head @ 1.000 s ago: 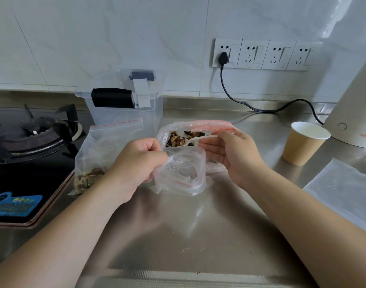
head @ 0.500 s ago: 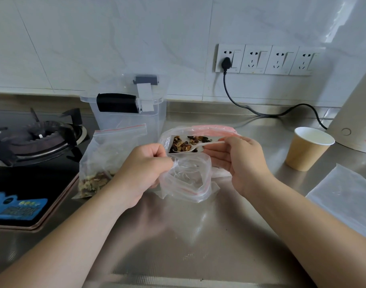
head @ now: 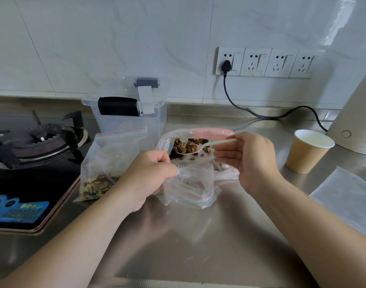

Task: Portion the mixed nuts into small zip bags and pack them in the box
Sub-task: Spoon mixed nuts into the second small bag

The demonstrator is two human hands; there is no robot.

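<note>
My left hand (head: pixel 148 175) grips the rim of a small clear zip bag (head: pixel 191 186), which stands open and looks empty on the steel counter. My right hand (head: pixel 246 159) pinches a white plastic spoon (head: pixel 207 145). Its bowl carries mixed nuts above the large pink-topped bag of nuts (head: pixel 190 147) just behind the small bag. A filled zip bag (head: pixel 107 163) with nuts at its bottom leans at the left. The clear plastic box (head: pixel 130 115) with a black handle stands behind it.
A gas hob (head: pixel 32 146) fills the left side. A brown paper cup (head: pixel 306 150) stands to the right, with a cream appliance (head: pixel 356 121) behind it and its black cable along the wall. A stack of clear bags (head: pixel 348 196) lies at the right edge.
My right hand has drawn the spoon up out of the nuts, so its loaded bowl now shows above the large bag. My left hand keeps its hold on the small bag.
</note>
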